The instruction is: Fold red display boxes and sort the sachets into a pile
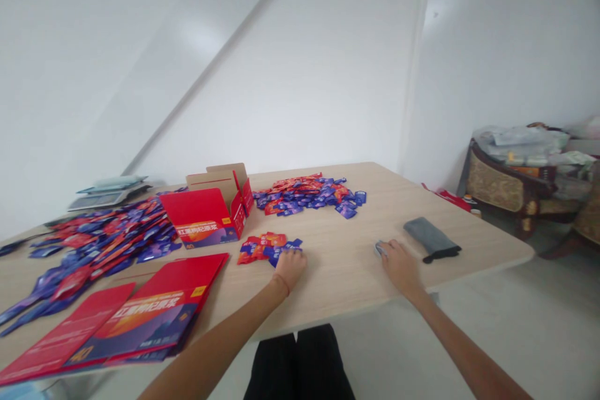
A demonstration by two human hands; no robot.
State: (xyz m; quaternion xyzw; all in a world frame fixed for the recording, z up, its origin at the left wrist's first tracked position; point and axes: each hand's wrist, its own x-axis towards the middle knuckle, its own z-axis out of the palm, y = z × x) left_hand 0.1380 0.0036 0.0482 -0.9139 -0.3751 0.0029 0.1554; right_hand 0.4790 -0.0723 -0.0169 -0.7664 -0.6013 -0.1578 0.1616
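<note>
Looking down in the head view, the left hand (290,267) rests at 12 o'clock from the body on a small pile of sachets (262,247). They are glossy red and blue-purple squares, loosely overlapped on the tabletop (347,275). Its fingers curl onto the pile's near edge; whether they pinch one I cannot tell. At 1 o'clock the right hand (399,264) lies palm down, fingers bent over a small pale object (377,248), grip unclear. A grey pouch (431,239) lies at 2 o'clock, and an open red box (210,215) stands at 11 o'clock.
</note>
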